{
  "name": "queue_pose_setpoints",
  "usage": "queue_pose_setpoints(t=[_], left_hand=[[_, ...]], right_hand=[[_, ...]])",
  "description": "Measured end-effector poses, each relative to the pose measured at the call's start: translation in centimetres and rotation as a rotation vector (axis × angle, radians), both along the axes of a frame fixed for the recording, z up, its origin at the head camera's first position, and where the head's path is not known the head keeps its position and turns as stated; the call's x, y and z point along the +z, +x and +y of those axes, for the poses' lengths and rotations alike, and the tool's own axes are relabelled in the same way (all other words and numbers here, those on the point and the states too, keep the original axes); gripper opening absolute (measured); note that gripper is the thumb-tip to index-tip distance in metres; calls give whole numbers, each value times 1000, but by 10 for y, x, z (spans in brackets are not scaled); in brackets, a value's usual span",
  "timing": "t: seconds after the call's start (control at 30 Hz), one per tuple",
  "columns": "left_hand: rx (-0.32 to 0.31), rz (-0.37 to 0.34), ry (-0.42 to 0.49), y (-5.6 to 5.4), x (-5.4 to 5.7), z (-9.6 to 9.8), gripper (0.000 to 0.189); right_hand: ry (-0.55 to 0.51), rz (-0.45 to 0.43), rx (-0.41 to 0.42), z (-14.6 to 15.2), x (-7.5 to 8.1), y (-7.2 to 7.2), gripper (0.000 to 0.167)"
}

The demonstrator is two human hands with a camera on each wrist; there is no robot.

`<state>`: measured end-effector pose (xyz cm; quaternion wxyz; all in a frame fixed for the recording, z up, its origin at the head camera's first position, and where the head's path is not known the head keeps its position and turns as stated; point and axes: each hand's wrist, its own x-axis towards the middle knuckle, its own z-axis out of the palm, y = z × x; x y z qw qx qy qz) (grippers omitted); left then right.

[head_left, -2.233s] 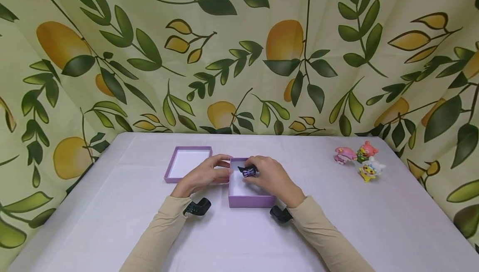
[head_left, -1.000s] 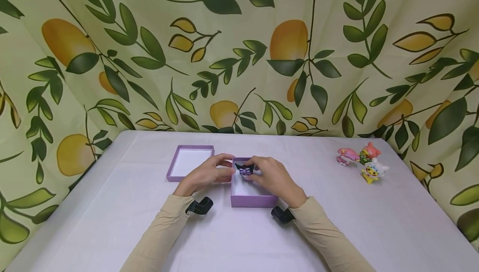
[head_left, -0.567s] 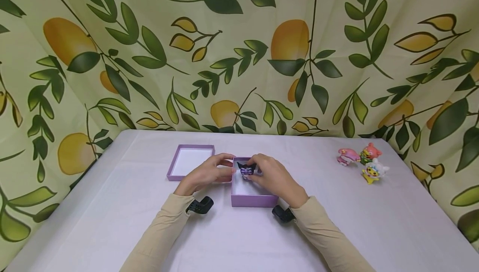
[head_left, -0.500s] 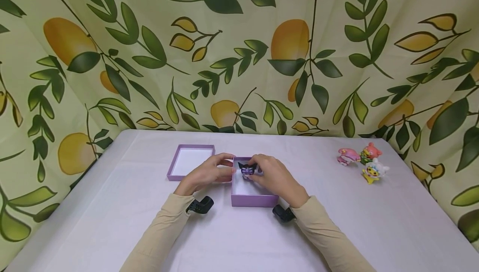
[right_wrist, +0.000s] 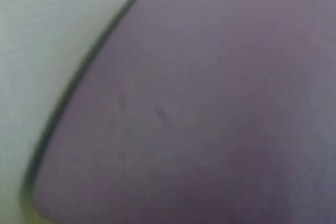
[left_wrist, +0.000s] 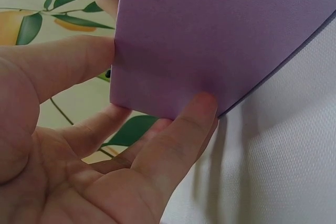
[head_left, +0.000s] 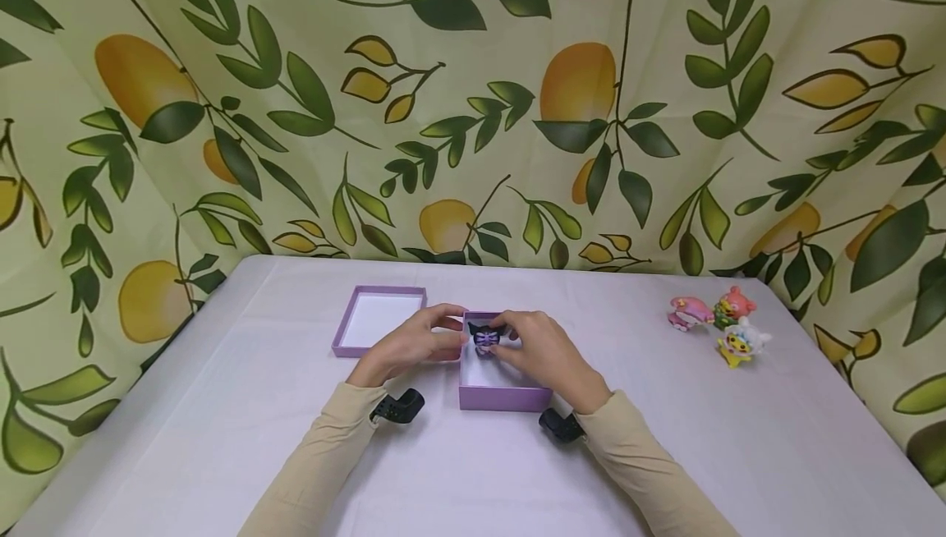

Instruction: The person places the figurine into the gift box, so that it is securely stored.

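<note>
Head view: pinched dark figurine (head_left: 485,340) with right hand (head_left: 548,358) inside purple box (head_left: 506,398), toward far edge of table (head_left: 192,422); grasped box's far-left corner with left hand (head_left: 415,341). Seemed mid-placement; next probably called for upright footing before release.

A leafy curtain (head_left: 458,61) backs this white tabletop workspace (head_left: 473,471) (room unclear).

Long beige sleeves (head_left: 314,459), lightly creased, and angular black wrist-worn devices (head_left: 400,406)
</note>
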<state>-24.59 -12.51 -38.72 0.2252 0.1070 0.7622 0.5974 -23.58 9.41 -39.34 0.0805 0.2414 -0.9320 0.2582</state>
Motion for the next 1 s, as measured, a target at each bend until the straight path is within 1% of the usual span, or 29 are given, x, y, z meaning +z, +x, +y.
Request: queue_pose_setpoints(t=[0.2, 0.5, 0.67, 0.9, 1.0], left_hand=[[-10, 6, -2, -1, -1, 0, 46], [-2, -6, -9, 0, 1, 0, 47], [11, -27, 2, 0, 2, 0, 49], [-25, -54, 9, -3, -1, -2, 58], [-24, -60, 24, -2, -1, -2, 59]], right_hand=[[1, 23, -40, -3, -3, 1, 32], [14, 12, -19, -4, -5, 1, 34], [1, 28, -45, -6, -5, 1, 33], [-17, 35, -58, -7, -7, 1, 31], [-27, 35, -51, -7, -7, 1, 32]])
